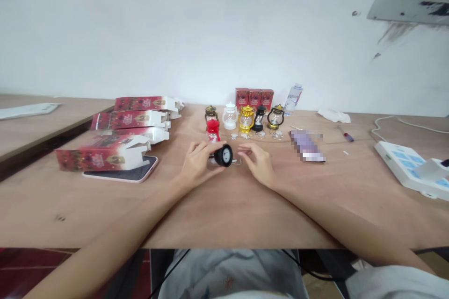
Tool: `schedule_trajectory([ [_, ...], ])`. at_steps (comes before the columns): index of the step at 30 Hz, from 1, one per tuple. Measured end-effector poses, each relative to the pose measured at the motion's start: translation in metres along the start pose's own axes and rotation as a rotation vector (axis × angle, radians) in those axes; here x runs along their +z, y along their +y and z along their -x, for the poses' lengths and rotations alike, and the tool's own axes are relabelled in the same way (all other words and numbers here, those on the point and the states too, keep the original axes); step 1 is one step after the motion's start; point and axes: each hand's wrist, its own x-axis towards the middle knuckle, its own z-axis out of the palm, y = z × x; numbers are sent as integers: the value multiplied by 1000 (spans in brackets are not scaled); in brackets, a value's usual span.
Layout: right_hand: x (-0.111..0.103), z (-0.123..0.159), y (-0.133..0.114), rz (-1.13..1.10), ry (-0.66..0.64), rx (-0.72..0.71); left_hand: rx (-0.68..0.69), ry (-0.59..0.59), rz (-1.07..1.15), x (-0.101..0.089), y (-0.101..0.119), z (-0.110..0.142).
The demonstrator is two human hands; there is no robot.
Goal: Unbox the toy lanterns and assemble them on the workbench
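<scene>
on the left of the wooden table (224, 215), three red-and-white boxes (98, 155) lie on their sides with flaps open, the nearest resting partly on a phone (119, 174). toward the middle, the left hand (198, 161) grips a black lantern (223, 155) between thumb and fingers, tipped so its round base faces the camera, just above the table. right behind this hand stands a red lantern (213, 130), with a bronze one at its back. the right hand (257, 163) is just beside the black lantern, apart from it, fingers bent and slightly spread from the thumb. beyond the hands stand white, gold, black and black-and-gold lanterns (246, 120), small clear bits (277, 135) in front and small red boxes (254, 97) behind. farther right come a bottle (293, 99), a blurred purple item (305, 142), a tissue (334, 116), a screwdriver (346, 135) and a power strip (403, 166).
</scene>
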Motion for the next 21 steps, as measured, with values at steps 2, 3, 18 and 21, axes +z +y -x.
schedule_trajectory([
  [2,-1,4,-8,-12,45,-122,-5,-31,-13,1,0,0],
  [3,-1,6,-11,-18,50,-180,-3,-49,-30,1,1,1],
  [18,2,8,-22,-303,41,-115,146,-6,-19,3,10,2],
  [21,3,8,-22,-339,48,-98,151,0,-8,3,10,2],
])
